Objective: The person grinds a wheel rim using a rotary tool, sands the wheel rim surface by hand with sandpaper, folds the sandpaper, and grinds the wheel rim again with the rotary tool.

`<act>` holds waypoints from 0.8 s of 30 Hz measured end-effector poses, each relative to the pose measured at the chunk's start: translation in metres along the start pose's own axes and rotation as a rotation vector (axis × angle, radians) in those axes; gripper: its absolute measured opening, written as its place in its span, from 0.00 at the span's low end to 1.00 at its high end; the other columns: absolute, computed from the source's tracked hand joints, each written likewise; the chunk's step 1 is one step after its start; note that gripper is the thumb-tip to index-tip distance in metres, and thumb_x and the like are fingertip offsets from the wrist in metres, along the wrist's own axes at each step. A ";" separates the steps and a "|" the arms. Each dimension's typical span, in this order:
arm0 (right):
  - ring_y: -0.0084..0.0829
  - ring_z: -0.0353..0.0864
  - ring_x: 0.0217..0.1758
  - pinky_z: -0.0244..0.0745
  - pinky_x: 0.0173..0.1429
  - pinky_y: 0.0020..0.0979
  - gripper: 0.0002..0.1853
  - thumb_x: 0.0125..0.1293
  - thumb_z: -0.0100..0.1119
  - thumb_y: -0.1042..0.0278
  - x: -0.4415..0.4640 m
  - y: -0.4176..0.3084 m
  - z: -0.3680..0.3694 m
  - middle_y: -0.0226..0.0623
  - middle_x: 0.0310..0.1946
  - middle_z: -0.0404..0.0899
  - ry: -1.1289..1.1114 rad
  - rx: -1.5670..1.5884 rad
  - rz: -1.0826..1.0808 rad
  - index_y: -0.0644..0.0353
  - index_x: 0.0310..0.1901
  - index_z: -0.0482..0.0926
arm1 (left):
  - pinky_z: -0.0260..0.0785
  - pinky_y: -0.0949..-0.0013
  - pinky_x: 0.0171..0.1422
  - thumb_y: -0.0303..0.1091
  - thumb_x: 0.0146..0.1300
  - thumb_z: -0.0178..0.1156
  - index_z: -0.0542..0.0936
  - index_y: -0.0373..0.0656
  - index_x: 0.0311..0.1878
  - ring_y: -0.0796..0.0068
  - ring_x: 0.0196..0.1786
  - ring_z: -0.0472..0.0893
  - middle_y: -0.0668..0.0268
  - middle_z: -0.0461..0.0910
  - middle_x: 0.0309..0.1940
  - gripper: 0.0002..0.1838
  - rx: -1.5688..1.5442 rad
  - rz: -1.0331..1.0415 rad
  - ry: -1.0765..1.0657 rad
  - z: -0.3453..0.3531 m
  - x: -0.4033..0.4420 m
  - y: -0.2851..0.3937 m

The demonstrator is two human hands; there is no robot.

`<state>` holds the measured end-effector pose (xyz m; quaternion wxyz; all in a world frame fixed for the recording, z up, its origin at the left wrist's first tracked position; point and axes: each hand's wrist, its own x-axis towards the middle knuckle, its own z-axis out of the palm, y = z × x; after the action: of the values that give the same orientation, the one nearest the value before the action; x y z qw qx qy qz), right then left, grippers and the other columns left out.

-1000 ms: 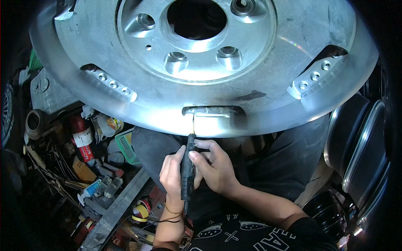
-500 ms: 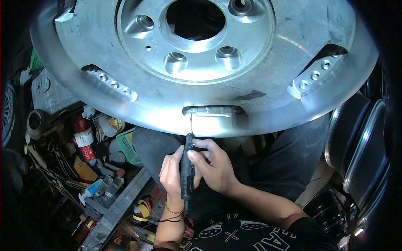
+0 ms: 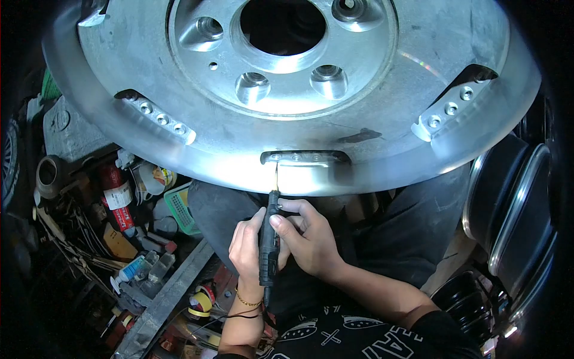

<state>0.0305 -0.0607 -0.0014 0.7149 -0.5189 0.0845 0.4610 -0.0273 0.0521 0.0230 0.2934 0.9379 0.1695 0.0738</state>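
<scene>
My left hand [image 3: 246,248] and my right hand [image 3: 307,242] both grip a black corded rotary tool [image 3: 268,251], held upright in line with my body. Its thin brass-coloured bit [image 3: 275,176] points up at the near rim of a large silver metal wheel [image 3: 215,128]. The tip reaches the left end of a dark slot [image 3: 305,157] with small bolt heads in it. Whether the tip touches the metal I cannot tell. The fingers of my left hand wrap the tool's left side, while my right thumb and forefinger pinch near its collar.
Black rims with shiny edges [image 3: 519,203] stand at the right. On the left lie a red bottle [image 3: 116,194], a green basket [image 3: 181,209], tape rolls [image 3: 200,304] and a metal beam [image 3: 161,305]. The tool's cord [image 3: 245,314] runs past my left wrist.
The rotary tool and both hands have shifted very slightly to the right. My grip looks the same, and the wheel sits almost unchanged in view.
</scene>
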 end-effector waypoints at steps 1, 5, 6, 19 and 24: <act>0.18 0.79 0.34 0.74 0.39 0.23 0.17 0.76 0.55 0.70 0.000 0.001 0.000 0.37 0.31 0.82 0.006 -0.001 -0.018 0.71 0.59 0.69 | 0.76 0.62 0.38 0.29 0.51 0.70 0.79 0.26 0.50 0.56 0.30 0.81 0.51 0.80 0.31 0.24 -0.006 -0.003 0.008 0.000 0.000 0.000; 0.18 0.79 0.34 0.74 0.39 0.23 0.17 0.76 0.56 0.70 -0.001 0.001 0.002 0.37 0.32 0.82 0.027 0.002 -0.029 0.71 0.59 0.69 | 0.76 0.62 0.38 0.30 0.51 0.70 0.79 0.26 0.50 0.56 0.30 0.81 0.51 0.79 0.31 0.24 -0.001 -0.004 0.016 0.001 0.000 0.000; 0.18 0.79 0.34 0.74 0.39 0.23 0.17 0.76 0.56 0.70 -0.001 -0.001 0.000 0.38 0.32 0.82 0.022 -0.004 -0.015 0.71 0.59 0.69 | 0.76 0.62 0.38 0.30 0.51 0.70 0.79 0.26 0.50 0.56 0.30 0.81 0.51 0.79 0.31 0.24 0.000 -0.004 0.016 0.001 0.000 0.001; 0.18 0.79 0.35 0.73 0.39 0.23 0.16 0.76 0.55 0.70 0.001 0.003 0.001 0.37 0.32 0.81 0.015 0.016 -0.009 0.70 0.58 0.69 | 0.76 0.62 0.39 0.29 0.52 0.68 0.79 0.26 0.50 0.56 0.31 0.81 0.51 0.80 0.31 0.23 0.007 0.000 0.026 0.002 0.000 0.001; 0.18 0.79 0.35 0.74 0.39 0.22 0.15 0.76 0.54 0.71 0.006 0.004 0.001 0.36 0.32 0.81 -0.033 0.052 0.007 0.70 0.57 0.68 | 0.76 0.61 0.39 0.30 0.52 0.68 0.79 0.25 0.50 0.55 0.31 0.81 0.50 0.80 0.31 0.23 0.020 0.016 0.085 0.004 -0.001 0.000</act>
<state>0.0304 -0.0558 -0.0076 0.7280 -0.4921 0.0865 0.4695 -0.0269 0.0495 0.0201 0.2758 0.9382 0.1750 0.1144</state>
